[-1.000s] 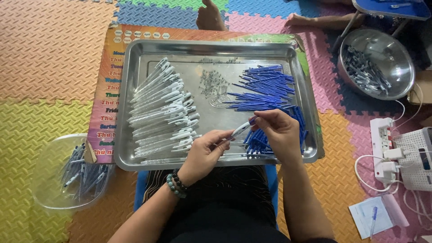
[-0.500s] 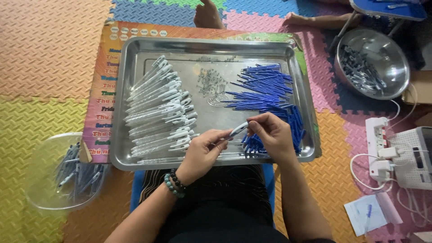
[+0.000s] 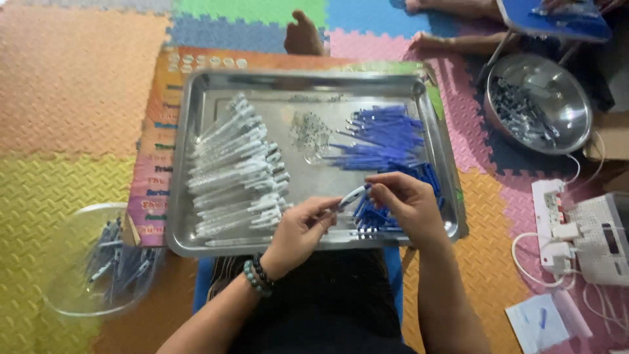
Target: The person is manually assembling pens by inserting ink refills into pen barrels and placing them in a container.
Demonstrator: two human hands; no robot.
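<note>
left hand (image 3: 298, 231) | pulled slightly back from right hand (image 3: 403, 204) | pen (image 3: 352, 195) more exposed

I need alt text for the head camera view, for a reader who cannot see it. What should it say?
Two bare hands, left hand and right hand, hold one white and blue pen between them over a steel tray. On the tray lie clear pen barrels, small springs and blue refills; a clear bowl sits to the left and a metal bowl to the right.

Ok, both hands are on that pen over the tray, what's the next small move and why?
Probably press the two halves together: the left hand and right hand each pinch an end of the pen, which looks part-assembled, over the steel tray.
</note>
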